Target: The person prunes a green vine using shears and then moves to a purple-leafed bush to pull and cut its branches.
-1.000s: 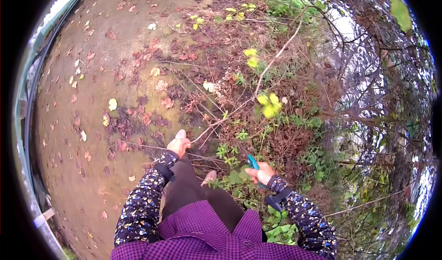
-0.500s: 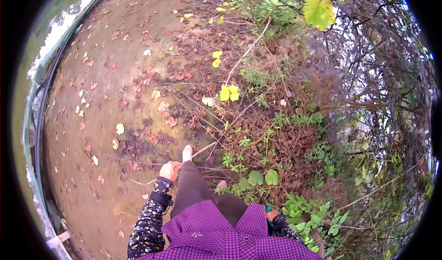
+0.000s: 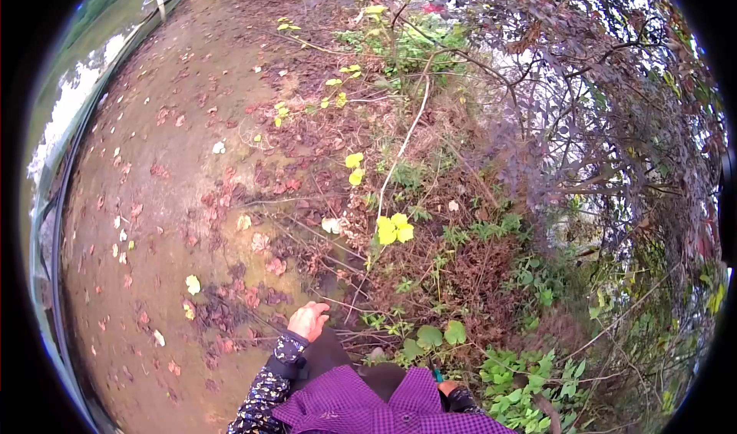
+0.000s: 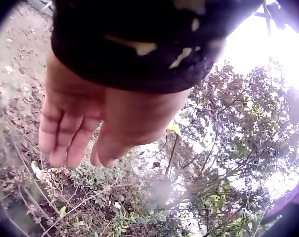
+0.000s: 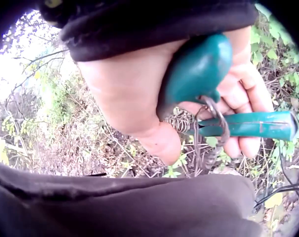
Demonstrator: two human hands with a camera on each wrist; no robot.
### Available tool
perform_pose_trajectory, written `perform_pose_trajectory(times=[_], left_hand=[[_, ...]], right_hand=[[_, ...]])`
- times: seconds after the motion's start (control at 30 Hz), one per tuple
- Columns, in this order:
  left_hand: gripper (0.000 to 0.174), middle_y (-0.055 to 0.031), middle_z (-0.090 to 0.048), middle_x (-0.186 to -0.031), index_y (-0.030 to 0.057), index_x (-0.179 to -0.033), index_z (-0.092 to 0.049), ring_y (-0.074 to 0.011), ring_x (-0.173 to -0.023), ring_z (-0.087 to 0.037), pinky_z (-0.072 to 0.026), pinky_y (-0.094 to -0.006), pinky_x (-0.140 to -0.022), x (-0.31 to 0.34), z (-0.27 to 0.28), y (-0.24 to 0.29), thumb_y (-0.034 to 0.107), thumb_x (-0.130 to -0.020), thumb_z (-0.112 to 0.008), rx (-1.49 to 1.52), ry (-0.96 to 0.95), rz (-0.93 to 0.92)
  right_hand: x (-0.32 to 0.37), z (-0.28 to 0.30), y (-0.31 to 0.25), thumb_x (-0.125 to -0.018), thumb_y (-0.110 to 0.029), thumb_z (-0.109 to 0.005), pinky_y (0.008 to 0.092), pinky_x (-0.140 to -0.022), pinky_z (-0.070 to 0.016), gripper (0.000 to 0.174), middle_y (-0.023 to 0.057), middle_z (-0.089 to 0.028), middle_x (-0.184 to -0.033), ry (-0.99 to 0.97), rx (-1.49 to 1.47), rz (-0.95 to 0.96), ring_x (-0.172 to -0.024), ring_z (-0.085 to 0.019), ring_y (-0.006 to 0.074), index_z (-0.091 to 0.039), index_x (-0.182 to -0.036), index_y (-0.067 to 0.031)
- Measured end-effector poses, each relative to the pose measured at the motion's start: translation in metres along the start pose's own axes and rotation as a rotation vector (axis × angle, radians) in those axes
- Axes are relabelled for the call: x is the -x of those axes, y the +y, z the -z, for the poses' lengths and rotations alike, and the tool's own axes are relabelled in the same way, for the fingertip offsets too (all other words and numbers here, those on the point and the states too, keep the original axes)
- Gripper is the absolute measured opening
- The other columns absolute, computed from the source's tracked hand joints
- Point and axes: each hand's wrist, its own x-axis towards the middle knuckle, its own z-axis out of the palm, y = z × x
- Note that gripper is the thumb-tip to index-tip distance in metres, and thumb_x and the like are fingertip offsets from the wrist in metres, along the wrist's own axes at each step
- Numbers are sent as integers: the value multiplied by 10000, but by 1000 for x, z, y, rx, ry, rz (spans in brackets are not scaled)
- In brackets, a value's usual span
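From my remote seat I have the metal pruning shears with smooth teal handles (image 5: 260, 125) in the bare right hand (image 5: 139, 89), one handle against the palm, the other aiming toward three o'clock across the fingers. The thumb and fingers wrap them loosely; the handles stand spread, with a thin coiled metal spring (image 5: 176, 123) showing between, while the blades are hidden from me. In the head view the shears lie low, at four o'clock from the bare left hand (image 3: 309, 321), whose fingers reach out loosely and seem to hold nothing; a thin reddish stem (image 3: 357, 308) runs just beside its fingertips at three o'clock, contact unclear. What I'd judge the coming move turns on is the long pale woody branch (image 3: 403, 146): its lower end and bright yellow lobed leaves (image 3: 395, 230) sit at half past one from the left hand, the nearer of the two, and its long axis climbs toward half past twelve. Farther out, brown leaf-strewn ground (image 3: 146, 226) spreads at nine o'clock, tangled dark twiggy growth (image 3: 614, 127) at two.
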Motion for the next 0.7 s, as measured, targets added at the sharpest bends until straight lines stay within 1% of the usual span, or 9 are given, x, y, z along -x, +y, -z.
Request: perform_pose_trajectory(times=[0.07,0.1,0.17,0.2,0.3,0.4,0.57,0.67,0.7], left_hand=[[229,-194,-633,-879,41,-988,-635,-366,-805,-608,-483,-423,-725,-10,21,-8,167,-806,-577,54,-34,6],[222,-192,-636,-869,31,-976,-635,-362,-804,-611,-485,-421,-721,-14,34,-8,162,-804,-583,58,-37,-8],[230,-191,-641,-883,24,-988,-636,-346,-824,-624,-492,-403,-729,-20,60,-3,153,-803,-590,57,-79,22],[234,-190,-642,-900,23,-998,-636,-335,-838,-630,-495,-390,-736,-23,69,-6,148,-805,-592,79,-74,9],[214,-188,-647,-885,40,-963,-646,-346,-824,-631,-503,-393,-732,-37,88,-15,148,-784,-600,114,-38,-14],[260,-185,-647,-953,28,-1049,-624,-305,-867,-641,-499,-363,-750,-47,107,-16,142,-817,-586,79,-146,46],[249,-160,-660,-908,27,-1052,-622,-253,-834,-652,-501,-340,-733,-75,116,-8,135,-831,-581,92,-197,-27],[212,-68,-655,-862,26,-1050,-628,-121,-780,-611,-492,-265,-706,-101,127,20,119,-868,-573,335,-247,36],[214,-70,-653,-911,16,-1062,-618,-136,-814,-615,-498,-273,-724,-110,125,24,123,-881,-573,680,-304,111]], right_hand=[[48,61,-96,-871,-428,-425,430,-687,-462,405,230,-604,-818,122,-74,74,-727,-598,345,-667,-1026,-142],[45,63,-107,-871,-428,-425,430,-687,-462,405,230,-604,-818,138,-85,69,-727,-598,345,-667,-1026,-142],[28,62,-120,-870,-432,-431,402,-678,-469,406,201,-617,-810,27,-388,-292,-737,-611,307,-652,-1081,-165],[0,44,-100,-871,-439,-431,396,-694,-470,414,170,-622,-798,-14,-308,-362,-747,-617,276,-642,-1104,-170],[-2,47,-123,-871,-384,-406,436,-751,-466,400,203,-629,-897,-38,-135,-161,-844,-618,342,-610,-1117,-144],[-37,12,-104,-871,-359,-400,458,-787,-455,364,217,-620,-942,28,-153,-187,-889,-594,392,-604,-1109,-172],[-54,4,-108,-860,-377,-483,433,-706,-464,325,166,-624,-832,48,-109,-47,-792,-609,337,-630,-1017,-135],[-58,6,-118,-853,-388,-532,418,-657,-470,318,136,-627,-766,89,1,101,-734,-619,304,-646,-962,-112],[-47,30,-135,-851,-392,-549,412,-640,-472,319,126,-628,-744,109,28,177,-715,-622,293,-652,-944,-105]])
